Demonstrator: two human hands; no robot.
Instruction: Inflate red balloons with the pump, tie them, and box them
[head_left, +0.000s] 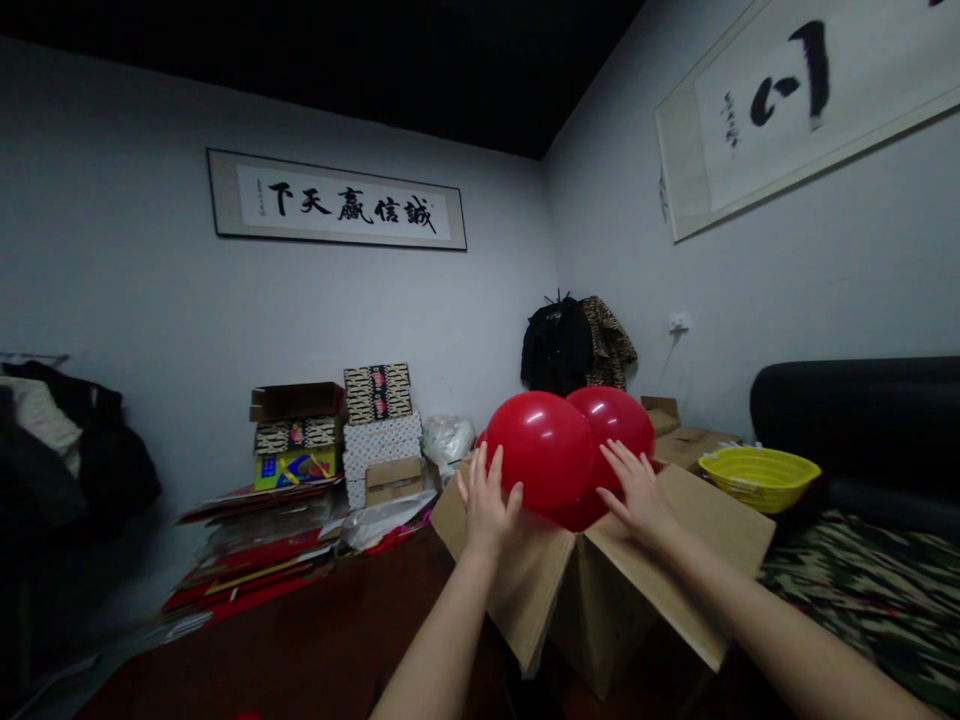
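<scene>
Two red balloons sit in the mouth of an open cardboard box (600, 590) on a dark wooden surface. My left hand (487, 500) lies with spread fingers against the near side of the left red balloon (544, 450). On the lower side of the right red balloon (615, 420) rests my right hand (637, 490), its fingers stretched out flat. Neither hand wraps around anything. The box flaps hang outward to the left and right.
A yellow bowl (759, 476) stands right of the box, near a dark sofa (862, 420). Stacked patterned boxes (375, 430) and flat red packaging (255, 560) fill the back left. Coats (574, 345) hang in the corner. Framed calligraphy hangs on both walls.
</scene>
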